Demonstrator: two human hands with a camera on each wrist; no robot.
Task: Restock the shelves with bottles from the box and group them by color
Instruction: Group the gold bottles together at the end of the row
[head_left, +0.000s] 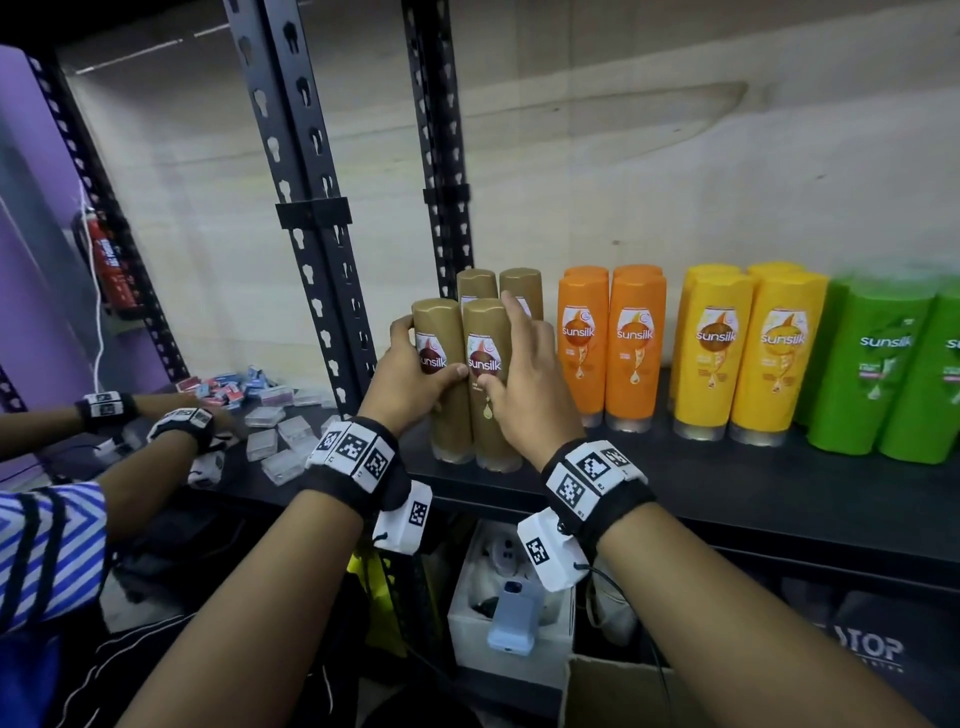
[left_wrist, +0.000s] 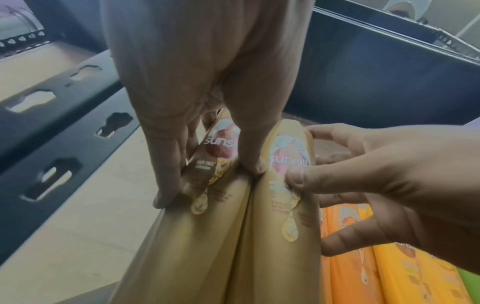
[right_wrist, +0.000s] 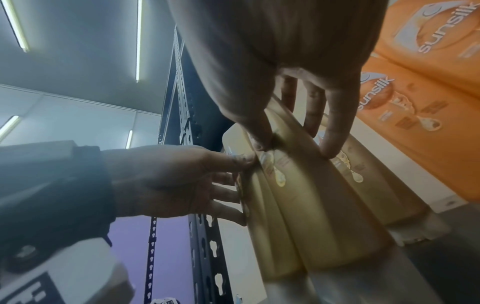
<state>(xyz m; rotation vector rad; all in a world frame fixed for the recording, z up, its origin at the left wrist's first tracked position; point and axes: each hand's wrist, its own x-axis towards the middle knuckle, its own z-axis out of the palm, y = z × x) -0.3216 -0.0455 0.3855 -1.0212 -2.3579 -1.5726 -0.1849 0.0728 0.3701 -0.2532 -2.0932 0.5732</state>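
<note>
Gold bottles stand in a tight cluster at the left end of the black shelf (head_left: 727, 488), two in front and two behind (head_left: 521, 283). My left hand (head_left: 427, 353) grips the front-left gold bottle (head_left: 440, 325), thumb across its label and fingers round its left side. My right hand (head_left: 500, 345) holds the front-right gold bottle (head_left: 485, 325), thumb on the label and fingers round its right side. Both bottles (left_wrist: 197, 246) (right_wrist: 306, 216) stand upright and touch each other. To the right stand orange bottles (head_left: 610, 343), yellow bottles (head_left: 748, 353) and green bottles (head_left: 883, 374).
A black slotted upright (head_left: 317, 234) rises just left of the gold bottles. Further left, another person's hands (head_left: 176, 431) handle small packets (head_left: 270, 426) on the shelf. Below are a white box (head_left: 514, 634) and a cardboard box flap (head_left: 613, 691).
</note>
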